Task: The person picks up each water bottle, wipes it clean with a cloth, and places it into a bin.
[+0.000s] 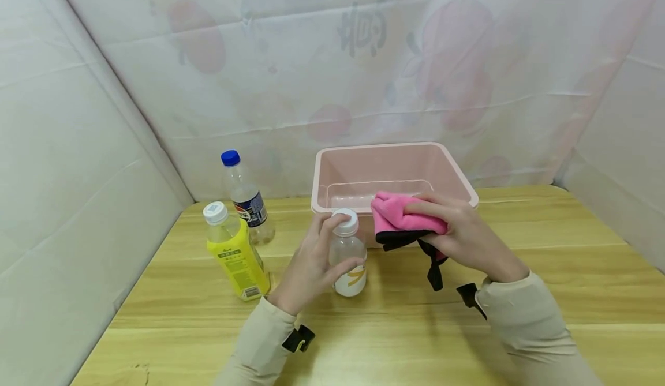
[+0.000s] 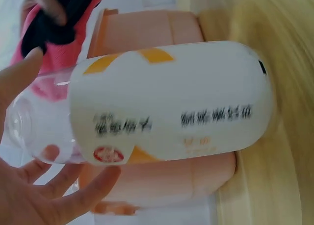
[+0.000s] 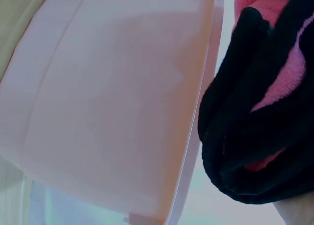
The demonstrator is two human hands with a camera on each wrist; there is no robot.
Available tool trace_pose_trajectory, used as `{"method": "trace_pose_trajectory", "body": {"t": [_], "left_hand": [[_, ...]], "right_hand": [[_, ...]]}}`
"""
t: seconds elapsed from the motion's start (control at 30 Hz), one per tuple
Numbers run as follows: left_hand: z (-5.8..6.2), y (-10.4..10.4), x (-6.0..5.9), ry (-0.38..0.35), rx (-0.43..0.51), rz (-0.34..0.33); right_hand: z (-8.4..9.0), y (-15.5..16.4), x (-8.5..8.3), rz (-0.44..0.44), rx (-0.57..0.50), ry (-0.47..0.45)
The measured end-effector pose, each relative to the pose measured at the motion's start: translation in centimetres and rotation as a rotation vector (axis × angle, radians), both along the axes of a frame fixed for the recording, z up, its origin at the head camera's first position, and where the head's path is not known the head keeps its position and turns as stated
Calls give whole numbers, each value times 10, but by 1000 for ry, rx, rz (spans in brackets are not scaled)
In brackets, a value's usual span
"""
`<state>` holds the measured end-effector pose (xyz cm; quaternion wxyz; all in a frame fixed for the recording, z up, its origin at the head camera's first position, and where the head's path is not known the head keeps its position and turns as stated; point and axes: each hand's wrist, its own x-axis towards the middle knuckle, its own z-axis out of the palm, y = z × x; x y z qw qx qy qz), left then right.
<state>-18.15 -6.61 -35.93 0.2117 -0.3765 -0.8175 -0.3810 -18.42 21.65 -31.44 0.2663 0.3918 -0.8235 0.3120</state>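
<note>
A clear plastic bottle (image 1: 348, 253) with a white cap and a white-and-orange label stands upright on the table. Spread around its upper part is my left hand (image 1: 309, 262), the fingers on the left side near the cap and the thumb across the front. In the left wrist view, the label of this bottle (image 2: 171, 102) lies between thumb and fingers. My right hand (image 1: 459, 233) grips a bunched pink cloth (image 1: 400, 213) with black edging, above the front rim of the pink bin (image 1: 395, 149). Folded black edging of the cloth (image 3: 245, 137) fills the right wrist view's right side.
Left of the hands stand a bottle with a yellow label (image 1: 236, 259) and, behind it, a blue-capped Pepsi bottle (image 1: 249, 201). The wooden table (image 1: 395, 340) meets white fabric walls (image 1: 291, 57) at the back and sides.
</note>
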Motion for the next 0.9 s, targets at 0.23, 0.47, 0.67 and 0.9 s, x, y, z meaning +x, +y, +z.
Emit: {"method": "trace_pose_trajectory", "body": {"t": [0.23, 0.47, 0.67, 0.9], "left_hand": [[3, -9, -3, -39, -10, -68], [7, -21, -5, -186, 1, -136], [8, -24, -6, -141, -35, -132], [10, -23, -5, -132, -66, -155]], "right_hand": [[0, -6, -2, 49, -134, -1], [-5, -25, -8, 219, -310, 14], [-15, -36, -7, 159, -110, 38], [-19, -35, -1, 95, 50, -10]]}}
